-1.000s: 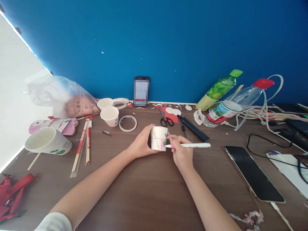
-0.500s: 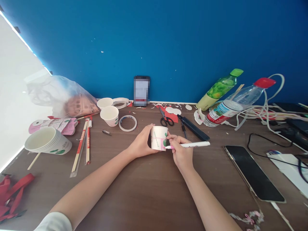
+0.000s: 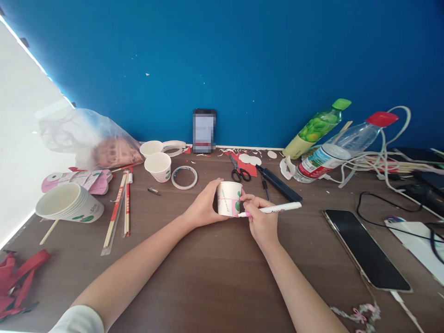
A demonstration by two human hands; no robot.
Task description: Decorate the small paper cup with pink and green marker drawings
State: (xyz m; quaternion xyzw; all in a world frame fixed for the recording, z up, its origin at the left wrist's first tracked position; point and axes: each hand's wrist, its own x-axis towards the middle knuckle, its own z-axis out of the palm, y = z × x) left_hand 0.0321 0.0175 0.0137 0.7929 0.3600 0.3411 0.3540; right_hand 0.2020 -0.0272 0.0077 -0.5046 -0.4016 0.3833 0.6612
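Note:
A white paper cup [image 3: 228,196] with green leaf prints and a pink coloured patch stands upright just above or on the table. My left hand [image 3: 205,206] is wrapped round its left side, thumb near the base. Between the fingers of my right hand [image 3: 261,215] is a white marker pen [image 3: 282,208] with a pink tip. The tip meets the cup low on its right side, beside the pink patch. Some fingers of my right hand also rest near the cup's right edge. The far side of the cup is hidden.
Behind the cup lie scissors [image 3: 240,173], red paper [image 3: 250,167], a black marker [image 3: 280,182] and a tape roll [image 3: 184,177]. Stacked cups [image 3: 74,203] and wrapped chopsticks [image 3: 116,208] are on the left. Bottles [image 3: 321,162] and a phone [image 3: 367,249] are on the right.
The marker's back end has dipped slightly to the left and its tip has shifted a little lower along the cup. My left hand and the cup stay almost still.

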